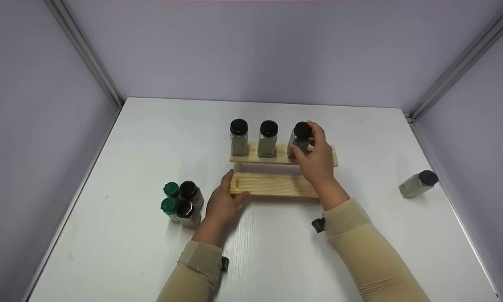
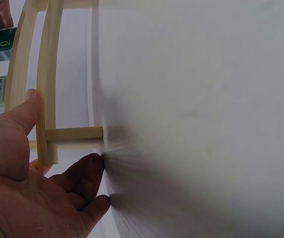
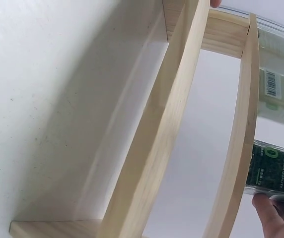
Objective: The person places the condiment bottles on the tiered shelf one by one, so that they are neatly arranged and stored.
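Note:
A two-tier wooden spice rack (image 1: pixel 276 185) stands on the white table. My left hand (image 1: pixel 223 204) grips the left end of its lower shelf, the thumb on the front edge. On the upper shelf, at its right part, my right hand (image 1: pixel 319 164) holds a black-capped spice jar (image 1: pixel 302 131) between thumb and fingers. The right wrist view shows the dark green label or contents of this parsley jar (image 3: pixel 273 168), its base at the shelf. Two more black-capped jars, the left one (image 1: pixel 239 138) and the middle one (image 1: pixel 267 139), stand upright on that shelf.
Left of the rack, two green-capped jars (image 1: pixel 168 205) and two black-capped jars (image 1: pixel 188 214) stand clustered together. Far to the right is another black-capped jar (image 1: pixel 415 185), near the table's right edge. Pale walls (image 1: pixel 251 50) enclose the table at the back and sides.

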The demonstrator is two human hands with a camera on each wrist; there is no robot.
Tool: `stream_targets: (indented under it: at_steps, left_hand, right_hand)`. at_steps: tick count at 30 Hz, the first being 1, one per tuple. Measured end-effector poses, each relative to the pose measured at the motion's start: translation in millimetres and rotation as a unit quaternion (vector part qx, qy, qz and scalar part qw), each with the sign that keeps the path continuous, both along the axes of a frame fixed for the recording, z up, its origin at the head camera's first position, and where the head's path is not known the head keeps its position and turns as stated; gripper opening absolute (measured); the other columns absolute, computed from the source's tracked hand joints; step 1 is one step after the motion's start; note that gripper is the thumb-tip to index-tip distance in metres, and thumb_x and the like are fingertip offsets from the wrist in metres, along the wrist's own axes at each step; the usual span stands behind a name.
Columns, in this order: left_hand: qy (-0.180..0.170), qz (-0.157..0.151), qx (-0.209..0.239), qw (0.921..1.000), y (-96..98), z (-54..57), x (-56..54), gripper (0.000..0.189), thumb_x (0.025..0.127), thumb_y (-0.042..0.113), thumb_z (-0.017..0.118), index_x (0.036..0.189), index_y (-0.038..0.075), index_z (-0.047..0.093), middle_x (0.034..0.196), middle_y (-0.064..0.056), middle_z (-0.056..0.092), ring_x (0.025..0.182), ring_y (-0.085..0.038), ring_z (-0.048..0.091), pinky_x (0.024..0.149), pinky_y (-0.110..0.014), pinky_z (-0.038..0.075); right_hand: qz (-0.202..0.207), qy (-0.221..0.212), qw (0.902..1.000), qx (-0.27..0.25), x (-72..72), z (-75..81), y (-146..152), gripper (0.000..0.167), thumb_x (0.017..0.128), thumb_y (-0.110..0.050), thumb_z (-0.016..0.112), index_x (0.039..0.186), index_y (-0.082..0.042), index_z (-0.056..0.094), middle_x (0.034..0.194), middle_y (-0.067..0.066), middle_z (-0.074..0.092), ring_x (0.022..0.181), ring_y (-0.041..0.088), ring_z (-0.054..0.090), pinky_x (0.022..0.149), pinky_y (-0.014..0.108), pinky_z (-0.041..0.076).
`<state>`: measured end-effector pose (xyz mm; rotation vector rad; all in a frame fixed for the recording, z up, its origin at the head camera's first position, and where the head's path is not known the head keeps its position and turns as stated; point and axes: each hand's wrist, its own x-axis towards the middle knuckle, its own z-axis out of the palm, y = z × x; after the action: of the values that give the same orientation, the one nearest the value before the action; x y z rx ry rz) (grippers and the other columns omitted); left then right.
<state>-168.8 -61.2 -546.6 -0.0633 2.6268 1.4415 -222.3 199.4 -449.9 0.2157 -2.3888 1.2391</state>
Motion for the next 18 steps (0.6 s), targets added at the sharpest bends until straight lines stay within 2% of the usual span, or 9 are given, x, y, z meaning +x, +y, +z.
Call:
stream_targets:
  at_steps: [4,6,11,14,18]
  left_hand:
    - [0.008,-0.007,-0.006,0.9999,-0.4,-1.0,-0.5,0.089,0.098,0.042,0.077,0.169,0.021,0.027,0.15,-0.023,0.057,0.137,-0.04,0.056,0.11,-0.054,0.046]
    - [0.012,-0.014,-0.006,0.9998,-0.2,-1.7,-0.7,0.089,0.098,0.041,0.077,0.169,0.02,0.027,0.151,-0.025,0.056,0.137,-0.041,0.056,0.11,-0.055,0.046]
    - [0.019,-0.022,-0.005,0.9996,-1.4,-2.1,0.1,0.089,0.098,0.038,0.078,0.169,0.017,0.028,0.152,-0.027,0.055,0.138,-0.043,0.055,0.111,-0.056,0.045]
    - [0.018,-0.024,-0.007,0.9995,-1.9,-2.2,0.9,0.089,0.098,0.038,0.078,0.169,0.018,0.028,0.152,-0.027,0.054,0.138,-0.044,0.054,0.112,-0.056,0.044]
    - [0.012,-0.022,-0.009,0.9996,-3.6,-1.5,1.8,0.089,0.098,0.04,0.077,0.169,0.02,0.027,0.151,-0.027,0.054,0.137,-0.045,0.054,0.112,-0.057,0.044]
  right_hand:
    - [0.0,-0.001,0.9999,0.014,-0.1,0.0,-2,0.071,0.097,-0.013,0.08,0.156,-0.007,0.041,0.146,0.021,0.059,0.127,0.039,0.063,0.104,0.053,0.052]
    - [-0.001,-0.006,0.9998,0.019,2.5,-0.6,-1,0.077,0.096,-0.016,0.081,0.159,-0.009,0.037,0.147,0.021,0.058,0.129,0.04,0.062,0.105,0.053,0.052]
    - [-0.031,-0.008,0.9995,0.0,21.0,-4.1,4,0.1,0.09,-0.028,0.087,0.166,-0.011,0.024,0.158,0.022,0.044,0.139,0.044,0.051,0.107,0.056,0.049]
    - [-0.057,0.014,0.9981,-0.018,33.9,-7.0,15,0.1,0.09,-0.027,0.086,0.163,-0.004,0.023,0.161,0.023,0.037,0.147,0.042,0.041,0.11,0.059,0.045]
    - [-0.101,0.071,0.9923,-0.005,40.9,-9.5,41,0.09,0.089,-0.028,0.084,0.155,0.005,0.032,0.156,0.026,0.038,0.147,0.036,0.037,0.114,0.056,0.039]
